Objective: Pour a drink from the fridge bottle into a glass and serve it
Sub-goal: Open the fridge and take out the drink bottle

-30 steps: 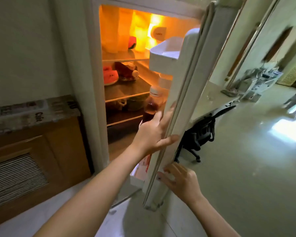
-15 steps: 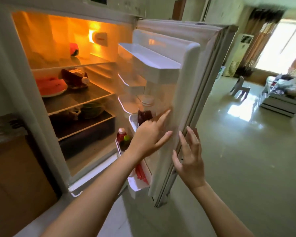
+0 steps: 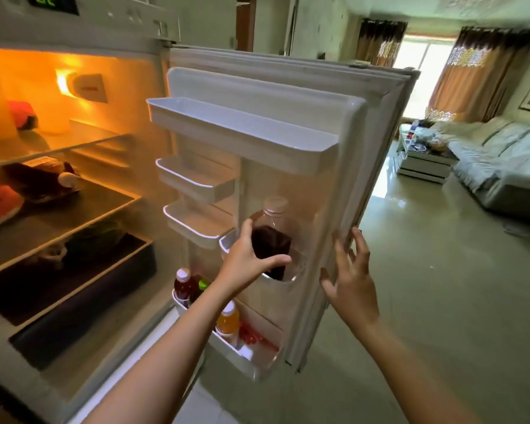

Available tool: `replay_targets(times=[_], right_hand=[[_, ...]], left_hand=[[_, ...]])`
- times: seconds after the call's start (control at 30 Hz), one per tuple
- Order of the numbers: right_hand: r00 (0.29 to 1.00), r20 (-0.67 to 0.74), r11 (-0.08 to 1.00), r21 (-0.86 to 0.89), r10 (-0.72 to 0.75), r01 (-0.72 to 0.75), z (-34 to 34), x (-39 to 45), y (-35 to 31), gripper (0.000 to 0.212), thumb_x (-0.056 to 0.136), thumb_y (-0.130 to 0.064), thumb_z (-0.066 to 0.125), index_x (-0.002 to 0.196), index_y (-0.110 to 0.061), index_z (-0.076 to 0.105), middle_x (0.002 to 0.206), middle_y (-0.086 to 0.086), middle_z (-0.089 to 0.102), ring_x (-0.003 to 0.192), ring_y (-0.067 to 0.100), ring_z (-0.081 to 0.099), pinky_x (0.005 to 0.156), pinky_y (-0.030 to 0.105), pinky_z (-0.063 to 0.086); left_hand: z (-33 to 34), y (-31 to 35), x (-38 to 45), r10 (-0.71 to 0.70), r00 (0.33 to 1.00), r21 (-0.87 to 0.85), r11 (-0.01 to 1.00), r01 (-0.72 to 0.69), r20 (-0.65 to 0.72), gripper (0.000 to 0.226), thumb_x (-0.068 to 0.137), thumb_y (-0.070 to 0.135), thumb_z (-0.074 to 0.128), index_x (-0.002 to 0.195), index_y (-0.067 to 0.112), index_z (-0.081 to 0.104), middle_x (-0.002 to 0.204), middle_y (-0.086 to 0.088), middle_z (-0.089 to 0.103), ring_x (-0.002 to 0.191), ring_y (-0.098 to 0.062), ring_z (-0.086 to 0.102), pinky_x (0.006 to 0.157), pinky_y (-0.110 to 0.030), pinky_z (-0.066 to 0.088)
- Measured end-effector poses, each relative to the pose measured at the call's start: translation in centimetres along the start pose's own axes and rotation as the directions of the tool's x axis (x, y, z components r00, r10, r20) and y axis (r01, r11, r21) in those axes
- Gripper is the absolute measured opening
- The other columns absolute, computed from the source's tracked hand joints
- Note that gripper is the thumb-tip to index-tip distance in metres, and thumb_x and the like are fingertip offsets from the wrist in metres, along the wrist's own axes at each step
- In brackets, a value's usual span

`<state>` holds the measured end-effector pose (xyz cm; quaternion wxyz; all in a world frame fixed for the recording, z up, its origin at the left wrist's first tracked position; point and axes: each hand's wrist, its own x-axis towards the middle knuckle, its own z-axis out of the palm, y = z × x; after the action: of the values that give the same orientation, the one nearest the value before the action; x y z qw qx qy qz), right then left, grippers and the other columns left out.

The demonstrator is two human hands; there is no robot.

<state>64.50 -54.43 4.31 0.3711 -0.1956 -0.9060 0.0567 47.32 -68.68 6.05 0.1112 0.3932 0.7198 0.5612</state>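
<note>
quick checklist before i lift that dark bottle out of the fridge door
1. Fridge door open wide: ok.
2. Left hand around the dark bottle, fingers curled but grip not closed: not ok.
3. Bottle cap on: ok, tightness cannot tell.
4. Top door shelf overhangs the bottle, headroom to lift: cannot tell.
5. Right hand steadying the door edge, fingers spread: ok.
6. Small bottles in the bottom rack out of the way: ok.

A home, open fridge, sofa, curtains
</note>
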Motion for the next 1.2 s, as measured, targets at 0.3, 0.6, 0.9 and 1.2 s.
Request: replay_targets(times=[0.3,0.6,0.9,1.2], right_hand=[[0.992,0.027,0.982,-0.146,0.127,-0.122,1.2,3.7,3.2,0.095,0.07,-0.016,0.075,0.148,-0.017,0.021,0.154,0.006,-0.004,0.122,0.042,0.049,0.058,0.042,0.057],[0.967,0.116,0.937,-0.297,0.225,-0.183,1.6,7.0,5.3,0.094,0.08,-0.023,0.064,0.15,-0.02,0.001,0.156,0.008,-0.02,0.089,0.039,0.059,0.049,0.034,0.044],[0.942,0.151,0.924,-0.291,0.299,-0.247,1.9,8.6,5.9,0.092,0.084,-0.028,0.059,0.149,-0.025,-0.007,0.156,0.004,-0.021,0.109,0.037,0.054,0.068,0.033,0.045],[0.974,0.083,0.94,-0.291,0.21,-0.177,-1.9,5.7,5.9,0.059,0.089,-0.035,0.056,0.142,-0.02,0.035,0.146,0.002,0.041,0.13,0.019,0.042,0.101,0.042,0.044]], left_hand=[[0.6,-0.7,6.5,0.043,0.972,-0.175,0.984,-0.001,0.232,0.061,0.067,0.018,0.085,0.12,0.024,0.055,0.107,0.007,0.067,0.093,-0.005,0.066,0.078,-0.016,0.049],[3.3,-0.5,10.0,0.08,0.962,-0.268,0.963,-0.007,0.262,0.053,0.067,0.002,0.082,0.114,0.007,0.056,0.105,-0.001,0.067,0.091,0.002,0.064,0.077,-0.014,0.047],[4.7,-0.7,11.0,0.068,0.977,-0.286,0.958,-0.008,0.2,0.055,0.065,0.004,0.084,0.112,0.006,0.057,0.104,-0.003,0.067,0.088,0.005,0.064,0.072,-0.012,0.048],[4.8,4.7,9.3,0.156,0.988,-0.298,0.944,-0.143,0.02,0.053,0.062,0.015,0.088,0.105,0.013,0.057,0.099,0.011,0.065,0.087,0.009,0.061,0.073,-0.013,0.049]])
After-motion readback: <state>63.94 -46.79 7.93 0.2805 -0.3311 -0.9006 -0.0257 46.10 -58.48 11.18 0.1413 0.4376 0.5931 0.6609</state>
